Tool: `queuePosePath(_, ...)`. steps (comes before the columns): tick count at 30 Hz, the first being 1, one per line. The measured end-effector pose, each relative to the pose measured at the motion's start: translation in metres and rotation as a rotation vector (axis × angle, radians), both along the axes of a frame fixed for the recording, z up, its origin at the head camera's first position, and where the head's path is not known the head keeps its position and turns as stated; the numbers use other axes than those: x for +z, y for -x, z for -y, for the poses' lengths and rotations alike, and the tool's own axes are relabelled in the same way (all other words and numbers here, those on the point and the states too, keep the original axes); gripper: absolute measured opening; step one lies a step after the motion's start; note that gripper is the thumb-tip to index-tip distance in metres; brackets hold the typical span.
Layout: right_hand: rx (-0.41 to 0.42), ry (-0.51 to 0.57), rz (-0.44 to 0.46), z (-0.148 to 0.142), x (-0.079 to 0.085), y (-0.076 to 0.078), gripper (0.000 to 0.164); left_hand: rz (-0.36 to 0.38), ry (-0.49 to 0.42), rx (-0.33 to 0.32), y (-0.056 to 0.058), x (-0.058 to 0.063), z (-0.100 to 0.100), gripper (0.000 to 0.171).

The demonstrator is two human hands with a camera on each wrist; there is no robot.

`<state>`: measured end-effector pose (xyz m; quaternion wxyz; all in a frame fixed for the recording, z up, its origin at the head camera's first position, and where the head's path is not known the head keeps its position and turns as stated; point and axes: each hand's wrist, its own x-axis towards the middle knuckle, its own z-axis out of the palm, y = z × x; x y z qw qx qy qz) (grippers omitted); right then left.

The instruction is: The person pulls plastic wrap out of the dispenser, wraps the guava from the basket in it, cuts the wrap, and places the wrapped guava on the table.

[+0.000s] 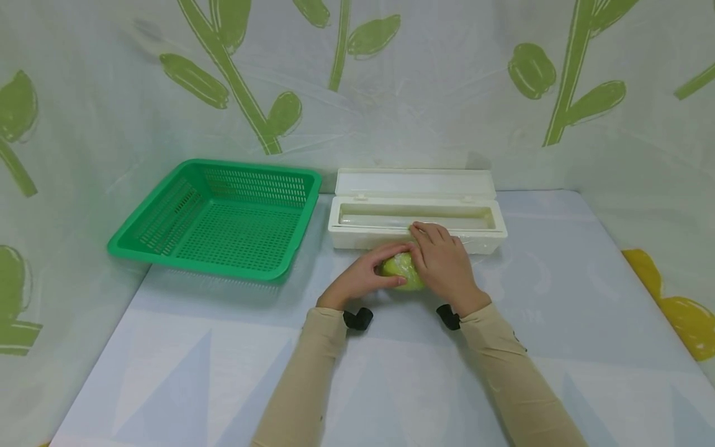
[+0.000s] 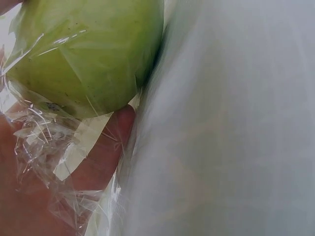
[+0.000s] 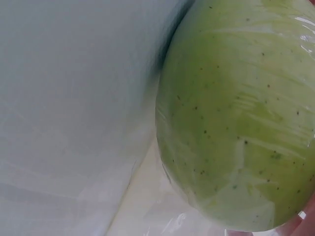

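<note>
A speckled green fruit is wrapped in clear cling film. It lies low over the tabletop between my two hands, in front of the white box. My left hand grips its left side, thumb at the near side and fingers over the top. Crumpled film bunches between that palm and the fruit in the left wrist view. From the right, my right hand holds the fruit, its fingers reaching past the far side up to the box's front edge. Film lies tight over the fruit's speckled skin in the right wrist view.
Just behind the hands stands the white cling film box, lid raised, a film roll inside. A green perforated basket sits at the back left. A patterned cloth hangs behind the table.
</note>
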<state>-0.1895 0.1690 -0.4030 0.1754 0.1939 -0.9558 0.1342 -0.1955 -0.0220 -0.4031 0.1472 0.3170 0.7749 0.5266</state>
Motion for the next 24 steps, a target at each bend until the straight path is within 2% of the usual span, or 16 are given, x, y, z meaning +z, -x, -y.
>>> queuePosePath(6,-0.001,0.003,-0.022,-0.001,0.000,-0.001,0.045,-0.014,-0.033,-0.010,0.002,-0.006,0.000,0.061)
queuePosePath(14,-0.013,-0.011,-0.041,-0.002,0.002,0.000,0.045,-0.031,-0.015,0.013,0.014,-0.031,0.000,0.061)
queuePosePath(20,-0.031,-0.022,-0.037,-0.004,0.003,0.000,0.044,-0.029,-0.011,0.019,0.015,-0.033,0.000,0.059)
queuePosePath(24,-0.042,-0.027,-0.045,-0.006,0.003,0.000,0.044,-0.008,-0.013,0.017,0.012,-0.026,-0.001,0.059)
